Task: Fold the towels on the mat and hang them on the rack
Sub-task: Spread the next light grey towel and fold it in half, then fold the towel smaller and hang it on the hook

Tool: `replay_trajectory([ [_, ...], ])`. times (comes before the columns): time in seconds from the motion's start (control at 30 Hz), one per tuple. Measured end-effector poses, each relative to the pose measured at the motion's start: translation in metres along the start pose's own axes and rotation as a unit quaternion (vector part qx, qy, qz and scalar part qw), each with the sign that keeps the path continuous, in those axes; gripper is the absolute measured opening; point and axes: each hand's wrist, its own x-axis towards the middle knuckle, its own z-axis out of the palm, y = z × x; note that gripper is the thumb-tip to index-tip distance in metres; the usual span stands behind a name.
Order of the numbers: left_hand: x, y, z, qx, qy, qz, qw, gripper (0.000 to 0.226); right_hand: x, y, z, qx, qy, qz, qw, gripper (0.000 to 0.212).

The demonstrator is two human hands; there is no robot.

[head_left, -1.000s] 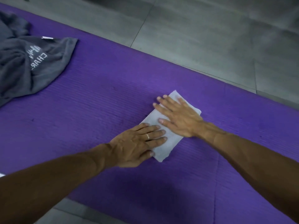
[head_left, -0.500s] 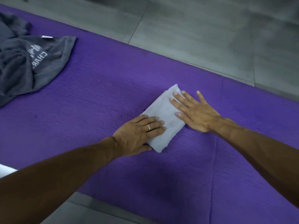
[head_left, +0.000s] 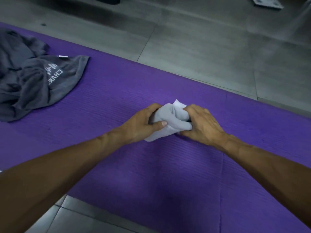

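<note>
White towel, pressed flat a second ago, is now bunched and lifting off the purple mat at mid-frame. Left hand and right hand each grip an end, fingers curled round it. Folding looks finished; hanging follows. Grey towel lies unfolded, far left.

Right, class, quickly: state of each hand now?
Left hand: gripping the white towel.
Right hand: gripping the same white towel.

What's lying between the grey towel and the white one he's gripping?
Only bare purple mat separates the grey towel from the white towel, in the head view.
</note>
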Motion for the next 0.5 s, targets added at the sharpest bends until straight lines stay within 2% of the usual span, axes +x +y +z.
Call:
replay_trajectory([
  [0.07,-0.002,0.009,-0.007,-0.034,0.003,-0.013,0.999,0.033,0.006,-0.01,-0.01,0.038,0.02,0.03,0.999,0.04],
  [0.2,-0.016,0.032,-0.024,-0.05,0.015,-0.049,0.997,0.039,0.01,-0.028,-0.039,0.083,-0.007,0.07,0.994,0.045],
  [0.33,-0.033,0.072,-0.045,0.063,0.007,-0.057,0.996,0.047,0.008,-0.053,-0.079,0.089,-0.022,0.108,0.99,0.04],
  [0.43,-0.053,0.111,-0.062,0.136,0.039,-0.089,0.986,0.056,-0.005,-0.073,-0.125,0.071,-0.023,0.139,0.987,0.038],
  [0.5,-0.071,0.144,-0.071,0.192,0.063,-0.106,0.974,0.047,-0.015,-0.087,-0.163,0.062,-0.02,0.168,0.984,0.04],
])
